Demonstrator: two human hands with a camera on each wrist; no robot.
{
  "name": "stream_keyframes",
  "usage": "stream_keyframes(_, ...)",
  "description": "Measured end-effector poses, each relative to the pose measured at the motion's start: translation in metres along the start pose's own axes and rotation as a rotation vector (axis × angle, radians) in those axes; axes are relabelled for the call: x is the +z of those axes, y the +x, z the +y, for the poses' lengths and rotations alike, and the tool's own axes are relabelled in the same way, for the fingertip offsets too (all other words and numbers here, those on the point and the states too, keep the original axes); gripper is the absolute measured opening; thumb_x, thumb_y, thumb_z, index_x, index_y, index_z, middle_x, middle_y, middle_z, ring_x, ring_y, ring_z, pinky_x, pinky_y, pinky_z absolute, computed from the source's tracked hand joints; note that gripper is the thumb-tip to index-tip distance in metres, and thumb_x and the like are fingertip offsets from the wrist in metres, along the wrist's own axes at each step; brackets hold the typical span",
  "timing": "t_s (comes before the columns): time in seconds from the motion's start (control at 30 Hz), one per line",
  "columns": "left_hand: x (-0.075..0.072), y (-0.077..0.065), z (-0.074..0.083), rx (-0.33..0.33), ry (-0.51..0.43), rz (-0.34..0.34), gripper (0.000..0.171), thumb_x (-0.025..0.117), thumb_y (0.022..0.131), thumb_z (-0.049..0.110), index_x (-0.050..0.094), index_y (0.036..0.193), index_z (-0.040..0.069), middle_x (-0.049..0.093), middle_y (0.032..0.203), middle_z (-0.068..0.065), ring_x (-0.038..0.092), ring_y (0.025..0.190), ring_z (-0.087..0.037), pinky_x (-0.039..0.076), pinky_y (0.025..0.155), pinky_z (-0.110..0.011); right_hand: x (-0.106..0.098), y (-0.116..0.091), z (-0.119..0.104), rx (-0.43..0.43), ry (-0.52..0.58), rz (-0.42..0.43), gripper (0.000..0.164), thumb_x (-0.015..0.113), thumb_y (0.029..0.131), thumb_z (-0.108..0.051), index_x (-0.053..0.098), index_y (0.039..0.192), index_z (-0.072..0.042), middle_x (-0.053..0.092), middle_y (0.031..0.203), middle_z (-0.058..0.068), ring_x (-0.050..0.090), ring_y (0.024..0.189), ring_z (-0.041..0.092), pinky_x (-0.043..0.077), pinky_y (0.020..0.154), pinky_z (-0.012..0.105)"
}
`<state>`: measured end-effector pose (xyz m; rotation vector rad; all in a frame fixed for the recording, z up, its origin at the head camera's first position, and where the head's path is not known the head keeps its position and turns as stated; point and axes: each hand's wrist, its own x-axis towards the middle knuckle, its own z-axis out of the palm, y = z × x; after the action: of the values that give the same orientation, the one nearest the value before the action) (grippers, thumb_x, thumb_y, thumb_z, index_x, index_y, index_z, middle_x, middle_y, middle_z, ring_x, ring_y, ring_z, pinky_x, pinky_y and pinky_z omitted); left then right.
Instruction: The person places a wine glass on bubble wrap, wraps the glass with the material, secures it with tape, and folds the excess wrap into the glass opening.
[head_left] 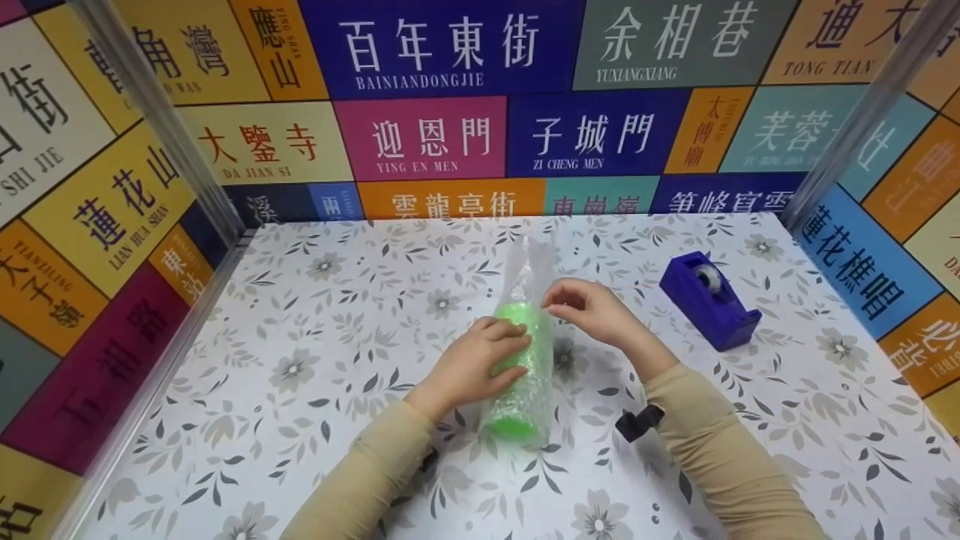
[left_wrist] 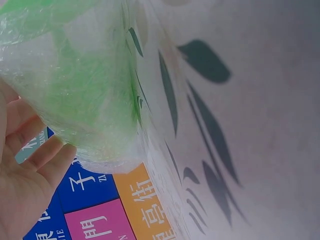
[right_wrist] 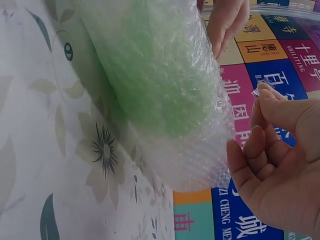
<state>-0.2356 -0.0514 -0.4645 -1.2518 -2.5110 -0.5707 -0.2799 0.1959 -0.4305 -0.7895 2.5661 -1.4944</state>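
Observation:
A bright green cylinder wrapped in clear bubble wrap lies lengthwise on the table, its spare wrap stretching out beyond the far end. Across its left side rests my left hand, fingers laid over the top and thumb lower down toward the near end. In the left wrist view the fingers touch the wrap lightly. My right hand is just right of the far end of the green part. Between its thumb and index finger it pinches a small piece of clear tape, seen in the right wrist view beside the bubble wrap.
To the right stands a blue tape dispenser with a roll of clear tape in it. A flower-patterned cover spreads over the table. Walls of colourful sign panels enclose the back and both sides.

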Motion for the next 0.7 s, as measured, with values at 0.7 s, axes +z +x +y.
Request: stream_keyframes(0.7,0.000,-0.001,0.000,0.017,-0.003,0.029,0.043,0.069,0.093,0.030,0.066,0.129,0.007,0.059,0.132,-0.007,0.050,0.120,-0.024,0.044,0.103,-0.033,0.007,0.023,-0.008,-0.117,-0.204,-0.197,0.005,0.065,0.095,-0.005,0.069,0.096,-0.008,0.068,0.096,0.004,0.061,0.091,0.022,0.050,0.085,0.042)
